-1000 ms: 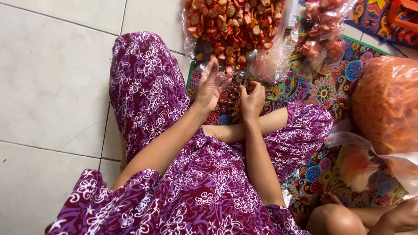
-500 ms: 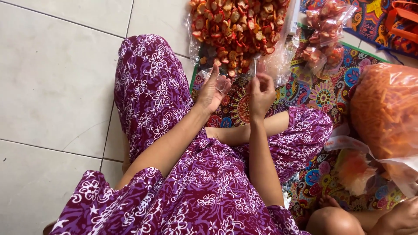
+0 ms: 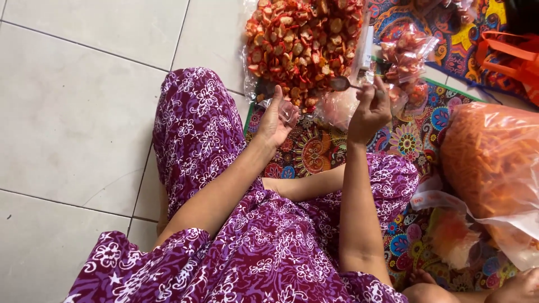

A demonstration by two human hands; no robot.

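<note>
a metal spoon (image 3: 341, 83) is pinched in the right hand (image 3: 369, 111), fingers closed on its handle, bowl pointing left toward the heap of red-orange snack chips (image 3: 306, 42) lying just beyond on clear plastic. the left hand (image 3: 274, 122) is cupped round a small clear plastic bag (image 3: 289, 111), thumb and fingers closed on its mouth, held low and near the heap, prob. so the opening stays in reach of the spoon. filled small packets (image 3: 405, 50) sit past the right hand. a big bag of orange sticks (image 3: 494, 163) lies well to its right on the patterned mat (image 3: 314, 151). person sits cross-legged, purple dress.
</note>
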